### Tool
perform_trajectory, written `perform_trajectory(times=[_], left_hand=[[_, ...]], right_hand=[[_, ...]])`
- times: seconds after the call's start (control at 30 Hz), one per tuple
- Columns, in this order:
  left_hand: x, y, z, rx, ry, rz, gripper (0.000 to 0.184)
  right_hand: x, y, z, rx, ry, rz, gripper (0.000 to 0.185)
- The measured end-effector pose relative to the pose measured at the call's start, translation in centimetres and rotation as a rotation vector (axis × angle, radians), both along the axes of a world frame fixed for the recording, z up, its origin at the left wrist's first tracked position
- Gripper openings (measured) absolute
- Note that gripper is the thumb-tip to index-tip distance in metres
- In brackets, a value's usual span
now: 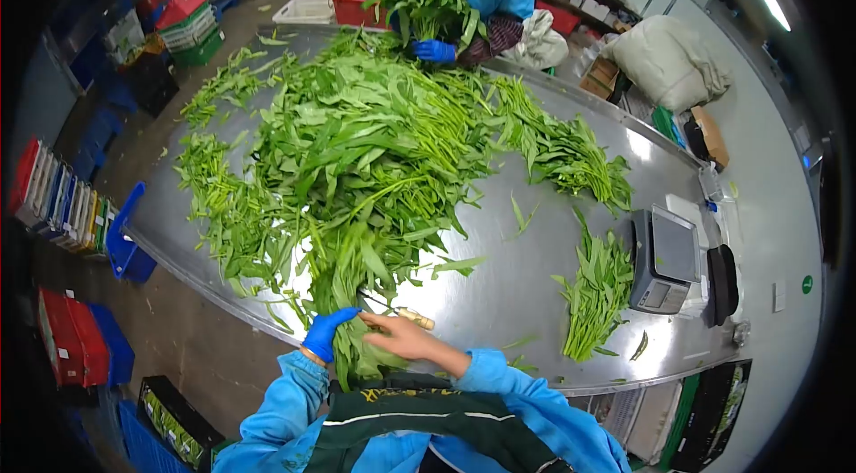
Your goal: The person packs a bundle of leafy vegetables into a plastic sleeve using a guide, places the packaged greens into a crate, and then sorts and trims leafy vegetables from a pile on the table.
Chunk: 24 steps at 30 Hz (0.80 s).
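Long-leaved greens that look like water spinach make a large heap (366,134) on the metal table (499,250). At the near edge, my left hand (325,333), in a blue glove, is closed around a bunch of water spinach (357,357) in front of my apron. My bare right hand (406,337) reaches in from the right, its fingers bent against the same bunch close to the glove. Leaves partly hide both hands' fingertips. Just beyond my right hand lies a thin dark tool with a pale wooden handle (415,319).
Across the table a person in blue holds another bunch (432,9) with a blue-gloved hand (434,50). A digital scale (664,259) stands at the right, beside a laid-out bunch (596,295). Stacked crates (67,201) stand on the floor at left.
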<state>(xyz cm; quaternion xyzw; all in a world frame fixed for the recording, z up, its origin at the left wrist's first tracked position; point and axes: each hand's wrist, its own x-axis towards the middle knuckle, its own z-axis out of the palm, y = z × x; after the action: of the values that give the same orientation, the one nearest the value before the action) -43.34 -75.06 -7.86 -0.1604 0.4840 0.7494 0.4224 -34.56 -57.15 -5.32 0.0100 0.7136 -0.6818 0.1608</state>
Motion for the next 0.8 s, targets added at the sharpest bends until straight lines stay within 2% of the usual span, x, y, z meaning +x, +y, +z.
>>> perform_trajectory(times=[0.03,0.07,0.13,0.17,0.2,0.27,0.3,0.33,0.37,0.47,0.5,0.57,0.63,0.67,0.7,0.77,0.8], left_hand=[[0.4,-0.6,-0.7,-0.02,-0.118,-0.003,0.027],[1.1,-0.7,0.0,-0.05,-0.069,0.029,0.028],[1.6,-0.7,2.8,-0.019,0.041,0.034,0.031],[2.2,-0.7,5.4,-0.039,0.141,-0.002,0.031],[2.3,-0.4,7.4,-0.054,0.243,-0.032,0.032],[1.7,-0.5,5.9,-0.055,0.264,-0.043,0.034],[1.2,-0.7,3.6,-0.098,0.162,-0.068,0.034],[1.3,-1.4,2.3,-0.146,0.053,-0.091,0.035],[1.8,-2.2,2.6,-0.157,0.049,-0.083,0.035],[2.0,-2.2,5.0,-0.186,0.386,-0.15,0.037],[2.0,-1.8,7.8,-0.17,0.366,-0.193,0.041],[0.5,-2.6,4.5,-0.105,0.292,-0.16,0.041],[-0.7,-3.1,1.0,-0.216,-0.048,-0.12,0.042],[-0.3,-3.3,1.1,-0.292,0.229,-0.146,0.041],[0.2,-3.1,2.4,-0.28,0.428,-0.114,0.033],[0.1,-3.7,6.5,-0.274,0.504,-0.172,0.037],[-0.6,-4.5,6.7,-0.352,0.693,-0.265,0.041]], right_hand=[[0.8,0.5,-3.5,0.269,0.028,-0.114,0.047],[1.7,1.0,-6.9,0.537,0.055,-0.237,0.047],[3.4,3.0,-6.7,0.862,0.191,-0.2,0.044],[4.5,3.3,-7.9,0.886,0.264,-0.252,0.042],[5.3,3.5,-8.8,0.89,0.26,-0.252,0.042],[6.3,3.9,-10.6,0.809,0.23,-0.261,0.036],[6.8,4.2,-11.7,0.789,0.237,-0.22,0.028],[7.9,4.2,-11.3,0.775,0.235,-0.21,0.028],[8.5,4.4,-9.6,0.776,0.149,-0.157,0.026],[10.4,6.2,-9.3,0.745,-0.05,-0.041,0.028],[10.7,6.6,-9.8,0.78,-0.017,-0.047,0.029],[10.9,6.8,-10.9,0.832,0.099,-0.068,0.032],[9.6,6.3,-9.7,0.743,0.122,-0.107,0.031],[8.8,5.9,-7.8,0.733,0.139,-0.114,0.03],[8.1,5.7,-7.4,0.689,0.187,-0.168,0.026],[6.7,5.6,-5.3,0.534,0.156,-0.286,0.026],[5.7,5.6,-3.1,0.473,0.125,-0.342,0.025]])
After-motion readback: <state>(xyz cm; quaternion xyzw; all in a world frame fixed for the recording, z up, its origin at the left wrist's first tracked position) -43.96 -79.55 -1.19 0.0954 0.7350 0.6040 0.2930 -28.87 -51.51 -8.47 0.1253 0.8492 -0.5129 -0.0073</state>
